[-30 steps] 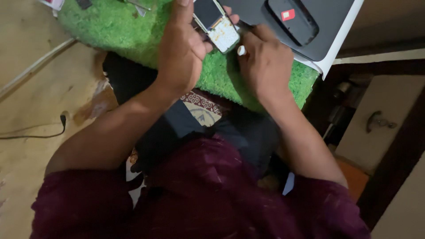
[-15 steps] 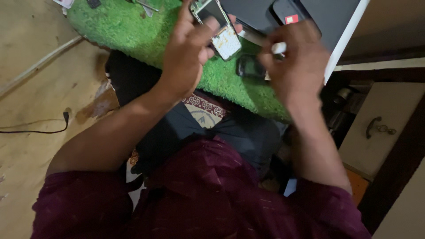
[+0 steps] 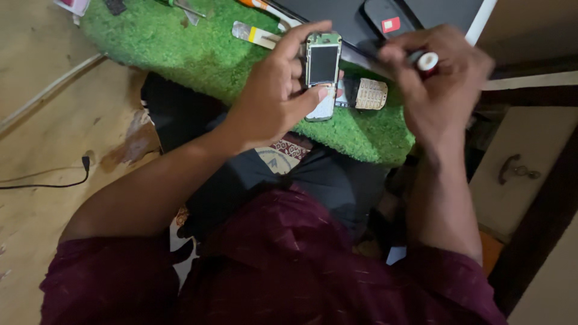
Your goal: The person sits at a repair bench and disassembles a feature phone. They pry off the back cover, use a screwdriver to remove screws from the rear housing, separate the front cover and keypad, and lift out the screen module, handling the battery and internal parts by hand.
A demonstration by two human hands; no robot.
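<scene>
over green mat [image 3: 198, 54], left hand [image 3: 274, 99] gripping phone [image 3: 322, 72]

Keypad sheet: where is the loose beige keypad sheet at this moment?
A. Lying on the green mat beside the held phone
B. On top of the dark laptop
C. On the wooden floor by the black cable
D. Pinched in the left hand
A: the keypad sheet lies flat on the green mat, just right of the small phone gripped in the left hand.

A green grass-like mat [image 3: 180, 48] carries a loose beige keypad [image 3: 371, 94], a metal strip [image 3: 256, 35] and a dark laptop [image 3: 355, 18].
</scene>
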